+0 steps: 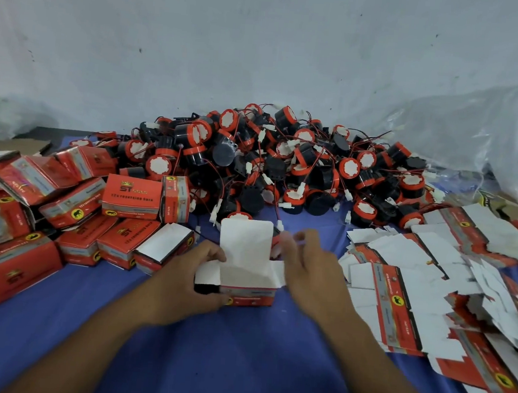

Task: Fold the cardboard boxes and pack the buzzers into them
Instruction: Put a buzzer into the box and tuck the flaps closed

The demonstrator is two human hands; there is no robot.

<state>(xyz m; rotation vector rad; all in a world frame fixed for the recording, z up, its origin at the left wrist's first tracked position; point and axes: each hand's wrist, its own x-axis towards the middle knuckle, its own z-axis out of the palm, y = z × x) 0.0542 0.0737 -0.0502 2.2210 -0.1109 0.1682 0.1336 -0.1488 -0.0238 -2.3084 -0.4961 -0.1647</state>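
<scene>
Red-and-white cardboard box point(249, 292) stands half-erected on the blue cloth point(236, 366) between the two hands, its white lid flap point(245, 242) upright and its side flaps splayed; no buzzer shows inside it. The left hand point(187, 281) grips the box's left end, thumb on the front wall, fingers at the flap. The right hand point(310, 270) is blurred at the right flap; its fingers look curled, but I cannot tell whether they pinch anything. Just behind lies the heap of black-and-red round buzzers point(286, 161) with tangled red wires. The likely trouble is that pulling one buzzer could drag its neighbours along by snagged wires, or a trailing connector could get caught under the lid. The thin card may also crease if the left grip squeezes. Closed red boxes point(132, 197) sit to the left, flat printed blanks point(400, 287) to the right.
</scene>
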